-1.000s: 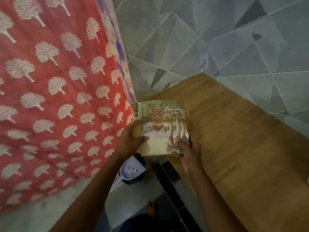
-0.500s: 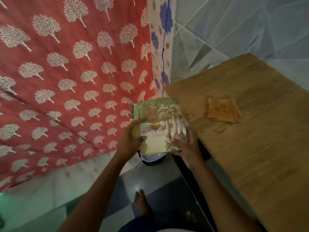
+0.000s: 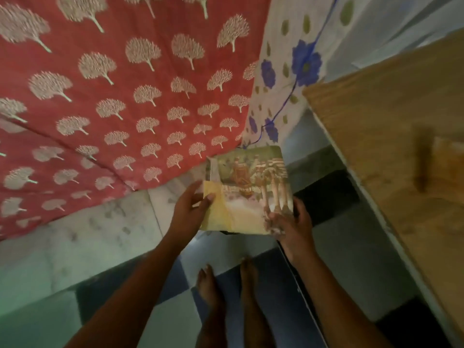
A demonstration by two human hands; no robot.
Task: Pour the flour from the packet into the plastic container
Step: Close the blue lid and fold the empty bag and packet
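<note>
The flour packet (image 3: 247, 190), pale yellow and green with a printed picture, is held flat in the air above the floor, left of the wooden table. My left hand (image 3: 187, 209) grips its left edge, thumb on top. My right hand (image 3: 288, 223) grips its lower right corner, fingers dusted with flour. A dark object shows only as a sliver right under the packet's lower edge; I cannot tell whether it is the plastic container.
A wooden table (image 3: 391, 136) fills the right side, with a blurred orange-brown thing (image 3: 449, 156) lying on it. A red cloth with white tree prints (image 3: 120, 96) hangs at left, a white floral cloth (image 3: 286, 71) beside it. Bare feet (image 3: 226, 292) stand on the tiled floor.
The packet has come off the table edge, leftward and out over the floor, both hands still on it. The white-lidded dark container seen below it earlier is now hidden under the packet.
</note>
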